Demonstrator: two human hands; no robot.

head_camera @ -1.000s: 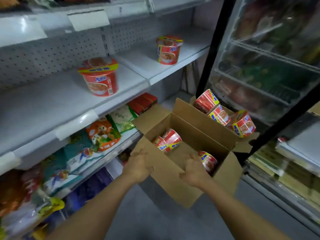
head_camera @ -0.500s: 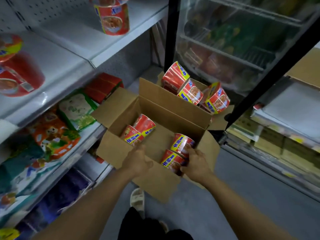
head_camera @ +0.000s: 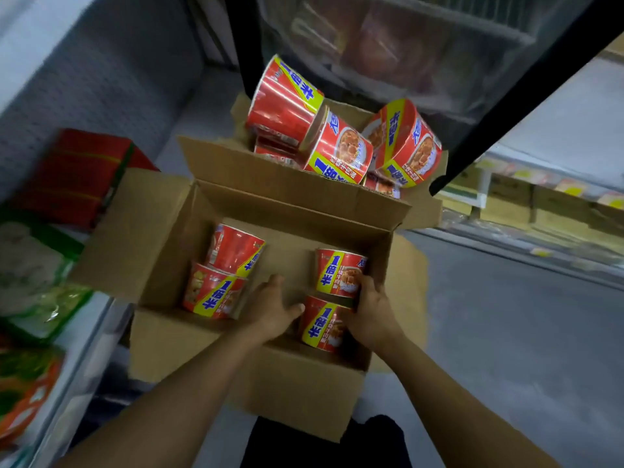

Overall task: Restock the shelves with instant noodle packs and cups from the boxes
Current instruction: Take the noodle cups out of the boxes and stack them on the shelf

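Note:
An open cardboard box (head_camera: 297, 393) sits on the floor below me. Two red noodle cups lie on their sides at its left, one farther (head_camera: 236, 249) and one nearer (head_camera: 212, 292). Two more lie at its right, one farther (head_camera: 334, 271) and one nearer (head_camera: 319, 327). My right hand (head_camera: 371, 312) curls round the right side of the nearer right cup, with its thumb against the farther one. My left hand (head_camera: 270, 309) is inside the box with fingers spread, its thumb touching that same nearer cup. A second box (head_camera: 256, 167) behind holds several cups (head_camera: 337, 146) piled high.
On the left, a low shelf carries red noodle packs (head_camera: 74, 170), green packs (head_camera: 37, 275) and orange packs (head_camera: 23, 393). A glass-door fridge (head_camera: 405, 45) with a black frame (head_camera: 506, 96) stands behind the boxes. Grey floor (head_camera: 506, 332) stretches to the right.
My view has tilted down from the upper shelves to the box. Both hands went from the box's front edge down inside it, and my right hand took hold of the nearer right cup.

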